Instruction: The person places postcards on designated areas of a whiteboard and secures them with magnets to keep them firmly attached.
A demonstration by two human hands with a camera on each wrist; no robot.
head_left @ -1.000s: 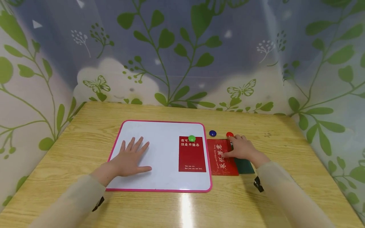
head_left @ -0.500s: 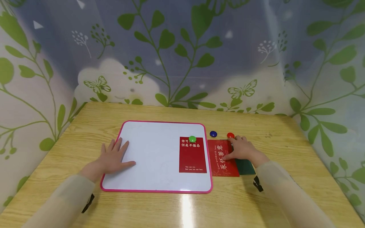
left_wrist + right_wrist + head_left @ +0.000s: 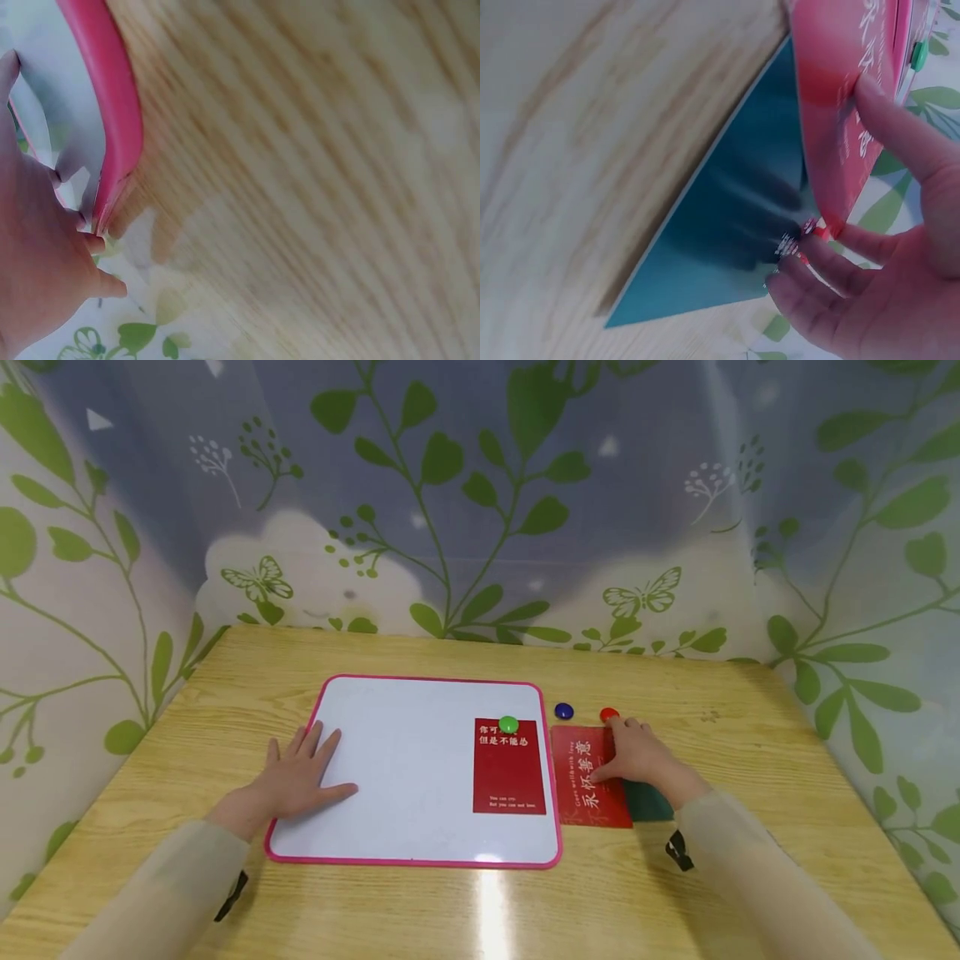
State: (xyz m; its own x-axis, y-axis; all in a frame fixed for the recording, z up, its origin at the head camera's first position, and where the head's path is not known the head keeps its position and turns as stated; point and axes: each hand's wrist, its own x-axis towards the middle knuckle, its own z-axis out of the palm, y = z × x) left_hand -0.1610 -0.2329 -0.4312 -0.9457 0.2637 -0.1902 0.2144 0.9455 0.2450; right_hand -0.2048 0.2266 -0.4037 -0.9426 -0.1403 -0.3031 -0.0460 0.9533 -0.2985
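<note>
My left hand (image 3: 288, 783) rests with spread fingers on the left edge of a pink-framed whiteboard (image 3: 405, 777). On the board's right side lies a red card (image 3: 508, 781) with white lettering, a round green magnet (image 3: 508, 725) at its top. Just right of the board, my right hand (image 3: 651, 756) pinches a second red card (image 3: 573, 785), thumb on its face and index finger at its edge. In the right wrist view this card (image 3: 832, 112) bows up from a dark green card (image 3: 712, 210) partly beneath it. The other right fingers hover over the green card.
A blue magnet (image 3: 564, 711) and a red magnet (image 3: 609, 715) lie on the wooden table (image 3: 480, 910) behind the second red card. The red one is close to my right fingertips. A curtain (image 3: 480, 527) with printed leaves surrounds the table's back and sides.
My left hand has slid left from the board's surface to its left edge. The red card at my right hand now bows up slightly; that hand has barely moved.
</note>
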